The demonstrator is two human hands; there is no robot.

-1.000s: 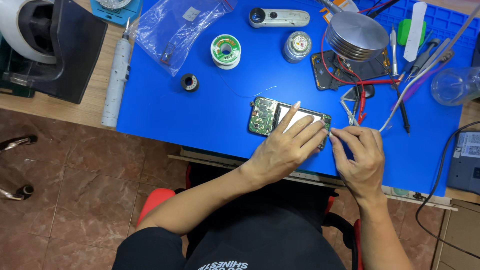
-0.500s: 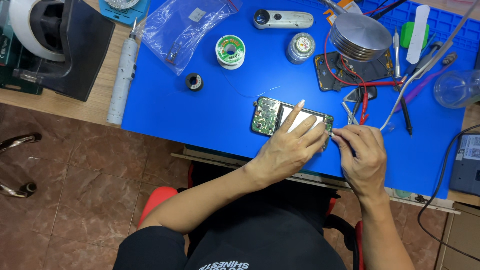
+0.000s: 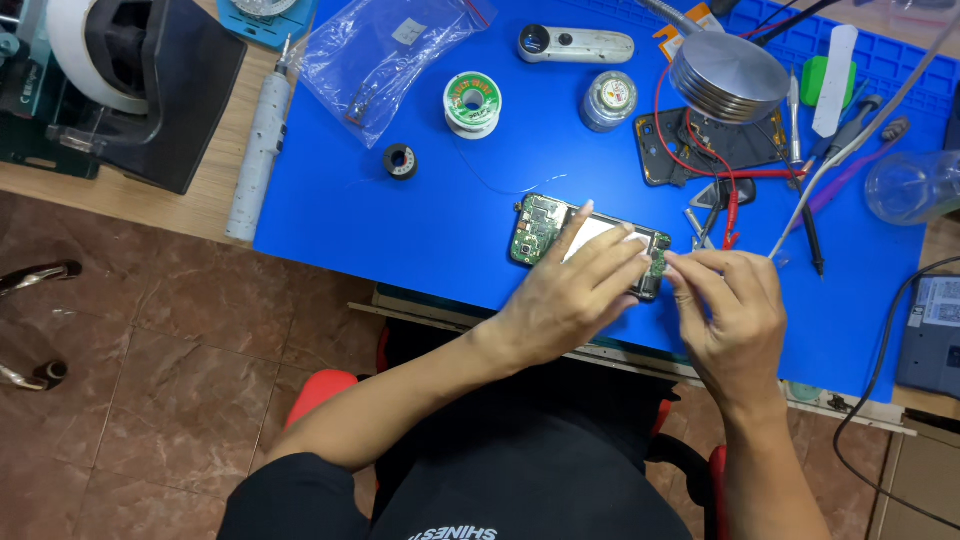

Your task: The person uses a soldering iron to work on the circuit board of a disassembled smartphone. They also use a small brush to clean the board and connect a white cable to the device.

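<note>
An opened phone (image 3: 545, 225) with a bare green circuit board and a white battery lies on the blue mat (image 3: 420, 230) near the front edge. My left hand (image 3: 570, 295) rests flat over it, fingers spread across the battery. My right hand (image 3: 735, 310) pinches at the phone's right end with thumb and forefinger; whether anything sits between those fingertips is hidden.
On the mat lie a solder spool (image 3: 472, 103), a small black ring (image 3: 400, 160), a clear plastic bag (image 3: 385, 60), a round tin (image 3: 608, 100), a metal disc stand (image 3: 728, 75), red wires, tweezers and probes (image 3: 800, 215). A white cylinder tool (image 3: 258, 150) lies at the mat's left edge.
My left hand's fingers shifted slightly over the phone, and my right hand's fingertips moved a little closer to the phone's right end. The view shifted slightly.
</note>
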